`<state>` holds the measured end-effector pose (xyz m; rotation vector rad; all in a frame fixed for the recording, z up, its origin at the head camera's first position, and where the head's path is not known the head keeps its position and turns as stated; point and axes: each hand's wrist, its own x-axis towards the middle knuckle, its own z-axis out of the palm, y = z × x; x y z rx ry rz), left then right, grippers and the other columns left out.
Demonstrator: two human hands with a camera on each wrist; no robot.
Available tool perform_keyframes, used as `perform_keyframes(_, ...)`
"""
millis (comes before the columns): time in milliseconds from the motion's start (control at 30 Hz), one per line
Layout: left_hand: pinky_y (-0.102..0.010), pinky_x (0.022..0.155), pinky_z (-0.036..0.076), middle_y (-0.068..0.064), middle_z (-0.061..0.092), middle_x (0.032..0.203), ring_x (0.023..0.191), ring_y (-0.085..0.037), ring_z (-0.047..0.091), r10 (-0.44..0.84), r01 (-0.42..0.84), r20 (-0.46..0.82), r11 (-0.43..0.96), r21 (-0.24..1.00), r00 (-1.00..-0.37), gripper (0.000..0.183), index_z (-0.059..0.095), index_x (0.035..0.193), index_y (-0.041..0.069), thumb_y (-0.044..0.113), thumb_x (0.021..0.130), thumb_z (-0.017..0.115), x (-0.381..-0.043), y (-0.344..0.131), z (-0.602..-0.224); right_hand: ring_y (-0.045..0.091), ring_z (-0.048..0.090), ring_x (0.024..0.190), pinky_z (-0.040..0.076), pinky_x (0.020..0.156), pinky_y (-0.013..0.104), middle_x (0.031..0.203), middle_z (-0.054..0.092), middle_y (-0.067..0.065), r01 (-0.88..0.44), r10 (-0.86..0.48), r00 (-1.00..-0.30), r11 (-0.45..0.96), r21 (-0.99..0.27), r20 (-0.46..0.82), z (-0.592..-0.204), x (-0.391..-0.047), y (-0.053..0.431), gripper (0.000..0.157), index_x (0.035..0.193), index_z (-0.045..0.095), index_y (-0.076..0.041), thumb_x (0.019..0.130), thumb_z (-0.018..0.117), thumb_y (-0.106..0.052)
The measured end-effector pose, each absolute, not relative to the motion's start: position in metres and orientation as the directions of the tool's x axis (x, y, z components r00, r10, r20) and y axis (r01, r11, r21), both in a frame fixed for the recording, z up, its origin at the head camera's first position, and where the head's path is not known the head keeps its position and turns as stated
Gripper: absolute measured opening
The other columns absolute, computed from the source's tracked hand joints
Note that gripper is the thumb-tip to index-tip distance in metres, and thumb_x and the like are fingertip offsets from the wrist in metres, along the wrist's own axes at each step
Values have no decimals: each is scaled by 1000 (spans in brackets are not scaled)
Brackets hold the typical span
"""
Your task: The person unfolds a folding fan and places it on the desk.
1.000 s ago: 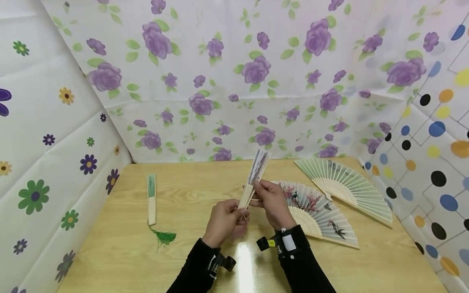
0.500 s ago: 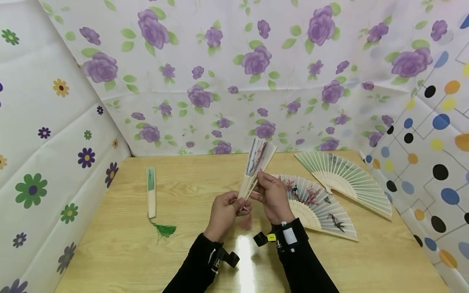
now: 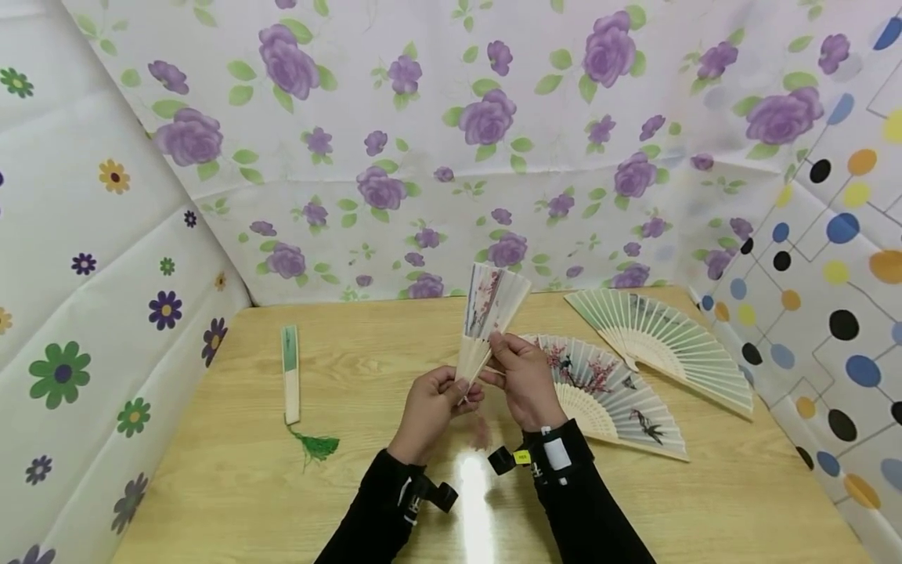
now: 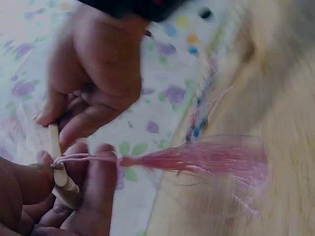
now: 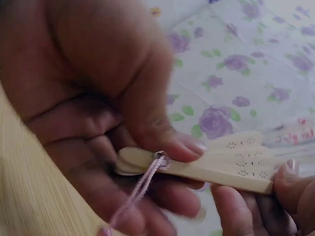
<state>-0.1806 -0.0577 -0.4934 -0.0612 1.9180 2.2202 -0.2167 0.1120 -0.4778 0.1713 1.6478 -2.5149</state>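
A partly spread folding fan (image 3: pixel 485 309) with a pale wooden base and pink blossoms on white cloth is raised over the table. My left hand (image 3: pixel 427 407) pinches its pivot end between thumb and fingers. With thumb and fingers, my right hand (image 3: pixel 527 384) grips an outer rib on the fan's right side. From the pivot hangs a pink tassel (image 4: pixel 206 160) on a twisted cord (image 5: pixel 140 184). In the right wrist view, small cut-out flowers show on the fan's ribs (image 5: pixel 248 160).
On the wooden table (image 3: pixel 366 345), a spread grey-white fan (image 3: pixel 648 407) with blossoms and birds lies behind my right hand. Farther right lies a spread green fan (image 3: pixel 690 352). A folded green fan (image 3: pixel 291 376) with a green tassel (image 3: pixel 317 446) lies at left. Patterned cloth (image 3: pixel 423 157) walls the table.
The held fan has widened from a nearly folded strip to a narrow wedge, its leaf showing more blossoms. The pink tassel hangs more visibly below the hands. Both hands keep their hold.
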Motion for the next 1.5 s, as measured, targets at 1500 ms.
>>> perform_keyframes(1500,-24,90,72,-11,78,115,97,-10,81,101,-208,-189,-248,946,-977,29,72,138,-13,2,117,59,-180,-66,-484,13,84,96,74,99,35,101,84,0,89,-235,-972,-309,-947,-14,-472,-216,126,29,120,81,-3,121,60,-24)
